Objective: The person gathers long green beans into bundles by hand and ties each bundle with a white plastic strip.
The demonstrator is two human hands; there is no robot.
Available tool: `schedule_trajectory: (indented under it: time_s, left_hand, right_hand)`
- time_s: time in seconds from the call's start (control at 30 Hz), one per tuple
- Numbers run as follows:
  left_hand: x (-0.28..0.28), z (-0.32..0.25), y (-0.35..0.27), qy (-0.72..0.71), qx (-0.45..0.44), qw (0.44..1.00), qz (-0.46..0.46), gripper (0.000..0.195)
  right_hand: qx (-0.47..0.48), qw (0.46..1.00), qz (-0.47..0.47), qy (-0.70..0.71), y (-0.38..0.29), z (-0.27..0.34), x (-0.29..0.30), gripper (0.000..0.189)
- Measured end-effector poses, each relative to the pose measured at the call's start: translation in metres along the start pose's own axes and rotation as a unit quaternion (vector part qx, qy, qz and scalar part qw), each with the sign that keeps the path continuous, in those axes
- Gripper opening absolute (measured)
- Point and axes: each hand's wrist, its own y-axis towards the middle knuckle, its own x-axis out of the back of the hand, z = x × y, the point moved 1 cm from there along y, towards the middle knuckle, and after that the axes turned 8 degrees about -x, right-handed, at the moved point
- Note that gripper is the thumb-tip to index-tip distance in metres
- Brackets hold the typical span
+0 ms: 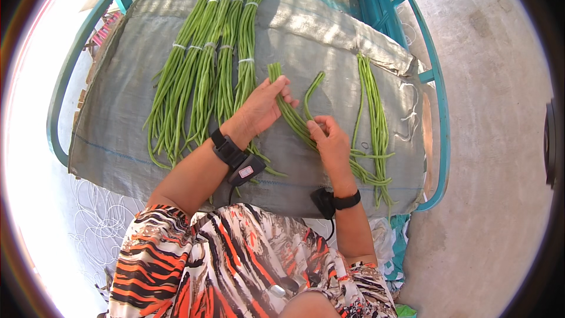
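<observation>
My left hand (267, 104) is closed around the upper part of a loose bunch of green yardlong beans (293, 119). The bunch slants down to the right, and its lower ends cross other beans. My right hand (329, 139) pinches a separate bent bean (312, 86) beside the bunch, its top end curving upward. Part of the bunch is hidden behind the right hand. On the right lies a loose pile of long beans (375, 115). Several tied bundles of long beans (198, 75) rest side by side on the left, bound with white ties in two places.
A grey woven sheet (128, 97) covers the surface beneath the beans. Teal metal rails (435, 79) curve around both sides. White string (411, 115) lies at the sheet's right, and tangled white cord (99, 225) is on the floor at lower left.
</observation>
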Motion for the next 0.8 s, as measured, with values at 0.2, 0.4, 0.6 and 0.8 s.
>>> schedule_trajectory:
  time_s: [0.2,0.4,0.6,0.8]
  left_hand:
    - [0.000,0.004,0.000,0.024,0.030,0.999,-0.028,0.015]
    - [-0.007,0.000,-0.004,0.069,0.042,0.995,-0.065,0.017]
    - [-0.010,-0.001,-0.003,0.059,0.033,0.996,-0.059,0.018]
    - [-0.009,-0.003,-0.004,0.038,0.000,0.998,-0.049,0.023]
  right_hand:
    - [-0.039,0.987,0.040,0.148,0.010,-0.010,-0.001,0.019]
    - [0.070,0.965,-0.005,0.252,-0.005,0.023,0.010,0.017]
    - [0.083,0.993,0.035,0.075,-0.020,0.009,0.009,0.015]
    - [0.050,0.996,0.002,0.074,-0.025,0.008,0.009,0.018]
